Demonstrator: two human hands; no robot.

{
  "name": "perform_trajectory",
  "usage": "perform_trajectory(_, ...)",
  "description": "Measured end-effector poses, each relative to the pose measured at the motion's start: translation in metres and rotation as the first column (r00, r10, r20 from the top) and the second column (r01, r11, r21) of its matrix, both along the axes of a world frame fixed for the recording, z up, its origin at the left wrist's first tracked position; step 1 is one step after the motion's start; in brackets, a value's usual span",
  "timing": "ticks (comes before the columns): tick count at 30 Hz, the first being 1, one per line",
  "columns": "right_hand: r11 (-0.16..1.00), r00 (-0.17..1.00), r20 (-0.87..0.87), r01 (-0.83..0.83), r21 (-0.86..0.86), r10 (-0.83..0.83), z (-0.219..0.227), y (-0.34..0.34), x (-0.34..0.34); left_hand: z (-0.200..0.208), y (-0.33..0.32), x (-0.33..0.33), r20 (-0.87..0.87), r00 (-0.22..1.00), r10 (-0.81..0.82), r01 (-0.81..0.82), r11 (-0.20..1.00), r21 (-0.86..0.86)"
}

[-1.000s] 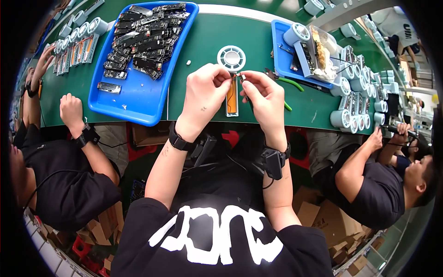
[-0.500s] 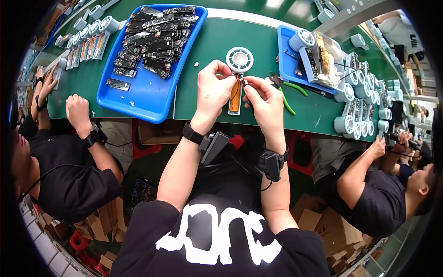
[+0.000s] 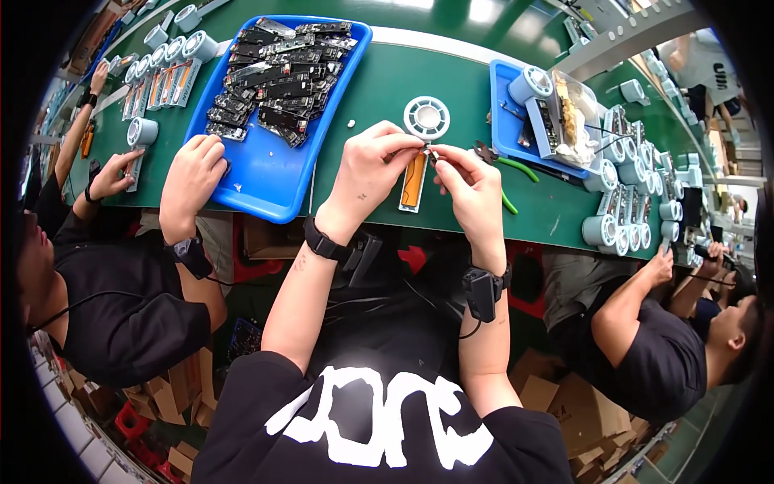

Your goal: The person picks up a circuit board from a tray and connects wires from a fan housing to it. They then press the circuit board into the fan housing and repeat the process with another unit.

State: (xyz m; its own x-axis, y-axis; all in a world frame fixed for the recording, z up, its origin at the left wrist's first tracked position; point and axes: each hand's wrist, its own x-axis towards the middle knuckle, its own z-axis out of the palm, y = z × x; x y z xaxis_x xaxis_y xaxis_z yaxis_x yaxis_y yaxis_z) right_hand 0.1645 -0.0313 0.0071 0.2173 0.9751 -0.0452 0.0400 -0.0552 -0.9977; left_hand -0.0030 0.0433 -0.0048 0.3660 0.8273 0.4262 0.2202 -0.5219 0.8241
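Note:
A light-blue handheld fan body (image 3: 426, 118) lies on the green table before me, its round spoked head away from me and its open handle (image 3: 412, 187) pointing at me. An orange strip and a thin dark wire show inside the handle. My left hand (image 3: 369, 168) pinches at the junction of head and handle. Opposite it, my right hand (image 3: 469, 187) is closed with thumb and fingertips meeting the left ones. Between them is a small dark piece with thin wires (image 3: 430, 152); its exact kind is too small to tell. Fingers partly cover the handle's upper end.
A blue tray (image 3: 282, 211) of black circuit boards stands left, a co-worker's hand (image 3: 193, 179) at its near edge. Green-handled cutters (image 3: 516, 167) lie right of my hands. Beyond them is a smaller blue tray (image 3: 505, 139). Several fan bodies (image 3: 619, 230) stand at right, others at far left.
My fingertips have come together over the handle's top. The left co-worker's hand has moved to the tray, where the separate front board no longer shows. Another fan body appears at far left.

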Motion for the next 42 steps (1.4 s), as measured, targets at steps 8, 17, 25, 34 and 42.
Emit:
perform_trajectory(8, 0.995, 0.997, 0.022, -0.082, 0.063, 0.08, -0.006, 0.006, 0.01, -0.004, -0.002, 0.007, -0.049, 0.998, 0.032, -0.031, 0.999, 0.024)
perform_trajectory(17, 0.998, 0.985, -0.171, -0.008, 0.056, 0.017, -0.012, 0.003, 0.003, -0.005, -0.009, 0.013, 0.077, 0.996, 0.045, -0.045, 0.999, 0.0)
perform_trajectory(25, 0.994, 0.988, -0.113, -0.095, 0.06, 0.101, 0.002, 0.015, -0.042, 0.003, -0.007, -0.038, 0.088, 0.989, 0.119, -0.128, 0.987, 0.101)
perform_trajectory(34, 0.992, 0.996, -0.085, -0.014, 0.122, 0.025, 0.004, -0.035, -0.019, -0.001, -0.045, -0.006, 0.178, 0.977, 0.12, -0.13, 0.991, 0.042)
perform_trajectory(42, 0.965, 0.937, 0.236, 0.24, 0.106, -0.258, 0.01, -0.044, -0.027, 0.001, -0.048, 0.009, 0.089, 0.983, 0.159, -0.168, 0.98, 0.11)
